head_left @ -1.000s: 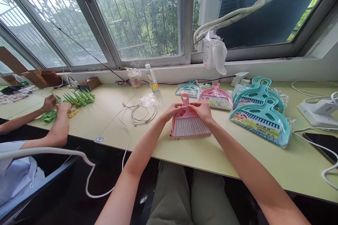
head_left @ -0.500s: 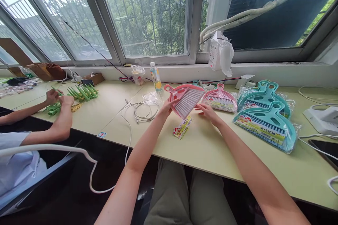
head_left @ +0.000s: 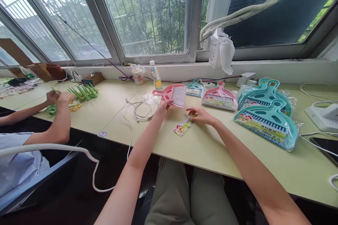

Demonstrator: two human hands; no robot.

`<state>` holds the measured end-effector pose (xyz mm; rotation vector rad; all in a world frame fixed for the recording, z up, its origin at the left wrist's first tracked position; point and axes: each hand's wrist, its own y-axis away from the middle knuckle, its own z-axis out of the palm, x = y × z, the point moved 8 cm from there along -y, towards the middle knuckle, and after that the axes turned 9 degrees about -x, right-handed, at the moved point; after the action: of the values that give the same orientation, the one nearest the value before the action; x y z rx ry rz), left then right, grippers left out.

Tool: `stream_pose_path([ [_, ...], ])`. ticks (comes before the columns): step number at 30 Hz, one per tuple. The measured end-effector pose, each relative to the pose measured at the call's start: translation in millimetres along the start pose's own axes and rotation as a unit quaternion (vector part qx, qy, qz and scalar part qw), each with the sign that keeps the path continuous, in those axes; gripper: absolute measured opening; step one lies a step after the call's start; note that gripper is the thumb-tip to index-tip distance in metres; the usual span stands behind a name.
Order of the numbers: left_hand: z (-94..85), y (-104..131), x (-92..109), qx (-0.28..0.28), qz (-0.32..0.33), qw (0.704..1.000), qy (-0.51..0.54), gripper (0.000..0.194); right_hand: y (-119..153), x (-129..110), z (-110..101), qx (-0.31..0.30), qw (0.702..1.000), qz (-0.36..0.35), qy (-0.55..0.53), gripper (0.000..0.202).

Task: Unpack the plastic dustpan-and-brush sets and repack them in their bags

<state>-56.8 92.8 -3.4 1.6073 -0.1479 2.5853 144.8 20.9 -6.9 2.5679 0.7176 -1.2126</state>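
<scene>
My left hand (head_left: 164,106) is closed on a pink dustpan (head_left: 166,93) with a small pale-bristled brush (head_left: 179,95) nested in it, held tilted above the table. On the tabletop below lies a printed card (head_left: 182,127), yellow-green with red pictures. The fingers of my right hand (head_left: 202,116) are curled at the card's right end, which shows between thumb and fingers; part of it is hidden. Just beyond that hand is a wrapped pink dustpan set (head_left: 219,98).
Wrapped teal dustpan sets (head_left: 266,124) lie at the right, with a smaller teal set (head_left: 194,88) behind. A coiled cable (head_left: 144,110) and a drink bottle (head_left: 155,75) are left of centre. Farther left, another person's hands (head_left: 59,98) work with green pieces (head_left: 83,93).
My left hand has drawn the pink dustpan and brush leftward and turned them. My right hand has moved from beside the brush down to the card, whose right end has shifted slightly.
</scene>
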Motion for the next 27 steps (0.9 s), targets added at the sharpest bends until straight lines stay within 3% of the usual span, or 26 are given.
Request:
stream_pose_path([
  [8, 4.7, -1, -2, -0.034, -0.016, 0.998, -0.045, 0.051, 3, -2, -7, 0.007, 0.995, -0.033, -0.089, 0.046],
  [16, 6.0, -3, -3, -0.055, -0.021, 0.996, -0.065, 0.053, 9, 20, -25, 0.045, 0.996, 0.015, -0.069, 0.01],
  [21, 12.6, -1, -4, -0.085, -0.03, 0.991, -0.095, 0.054, 10, 24, -28, 0.062, 0.993, 0.029, -0.093, 0.01],
  [23, 16.4, 0, -4, -0.096, -0.029, 0.99, -0.102, 0.055, 10, 24, -29, 0.053, 0.996, 0.025, -0.067, 0.015],
  [27, 20.0, 3, -4, -0.099, -0.032, 0.988, -0.112, 0.054, 13, 31, -41, 0.077, 0.988, 0.073, 0.112, 0.032],
])
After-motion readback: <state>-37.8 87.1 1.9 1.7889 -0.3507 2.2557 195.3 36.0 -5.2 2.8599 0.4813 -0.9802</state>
